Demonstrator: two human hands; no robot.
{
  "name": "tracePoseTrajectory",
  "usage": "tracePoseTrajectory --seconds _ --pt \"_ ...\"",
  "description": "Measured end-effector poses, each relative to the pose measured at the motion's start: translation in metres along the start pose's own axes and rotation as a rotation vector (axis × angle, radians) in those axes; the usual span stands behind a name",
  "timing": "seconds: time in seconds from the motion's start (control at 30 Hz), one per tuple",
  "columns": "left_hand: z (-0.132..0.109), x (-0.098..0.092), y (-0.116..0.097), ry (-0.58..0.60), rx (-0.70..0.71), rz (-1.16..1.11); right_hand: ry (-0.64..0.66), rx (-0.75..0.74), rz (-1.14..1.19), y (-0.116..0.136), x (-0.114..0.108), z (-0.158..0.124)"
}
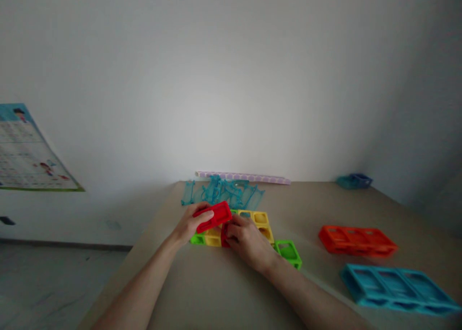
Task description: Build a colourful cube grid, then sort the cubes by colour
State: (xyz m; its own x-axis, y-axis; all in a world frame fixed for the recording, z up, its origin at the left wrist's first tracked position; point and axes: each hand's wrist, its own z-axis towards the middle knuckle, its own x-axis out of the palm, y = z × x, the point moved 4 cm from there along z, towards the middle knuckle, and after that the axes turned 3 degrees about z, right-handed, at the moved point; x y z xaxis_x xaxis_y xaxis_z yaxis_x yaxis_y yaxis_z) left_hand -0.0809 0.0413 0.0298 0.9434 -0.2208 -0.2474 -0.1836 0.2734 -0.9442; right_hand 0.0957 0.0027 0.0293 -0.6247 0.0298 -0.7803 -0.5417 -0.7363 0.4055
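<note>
My left hand [188, 225] is closed on a bright red plastic block frame [221, 213], thumb on top, holding it tilted over the other blocks. My right hand [250, 241] has its fingers curled at a darker red block [224, 235] set among yellow block frames [261, 218]; its fingertips are partly hidden. At the left end of this group shows a green block [197, 239], partly under the held red one. By my right wrist lies another green block frame [288, 253].
Translucent blue plastic pieces [231, 194] lie heaped at the back, before a purple patterned strip [245, 177] along the wall. To the right are an orange-red three-cell frame [355, 241] and a blue three-cell frame [397, 286]. A dark blue container [361, 180] stands in the far right corner.
</note>
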Motion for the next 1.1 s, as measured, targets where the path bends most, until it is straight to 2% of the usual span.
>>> tracePoseTrajectory --seconds 0.43,0.83,1.1 --pt "0.0002 0.0015 0.0002 -0.002 0.006 -0.014 0.01 -0.031 0.071 0.0016 -0.0046 0.0003" --pt "0.0009 0.0005 0.006 -0.064 -0.008 -0.088 -0.008 -0.023 0.135 -0.0007 -0.0022 -0.0001" --pt "-0.0001 0.0014 0.0 -0.047 -0.005 -0.065 -0.009 -0.012 0.2 0.0002 -0.0046 0.0002"
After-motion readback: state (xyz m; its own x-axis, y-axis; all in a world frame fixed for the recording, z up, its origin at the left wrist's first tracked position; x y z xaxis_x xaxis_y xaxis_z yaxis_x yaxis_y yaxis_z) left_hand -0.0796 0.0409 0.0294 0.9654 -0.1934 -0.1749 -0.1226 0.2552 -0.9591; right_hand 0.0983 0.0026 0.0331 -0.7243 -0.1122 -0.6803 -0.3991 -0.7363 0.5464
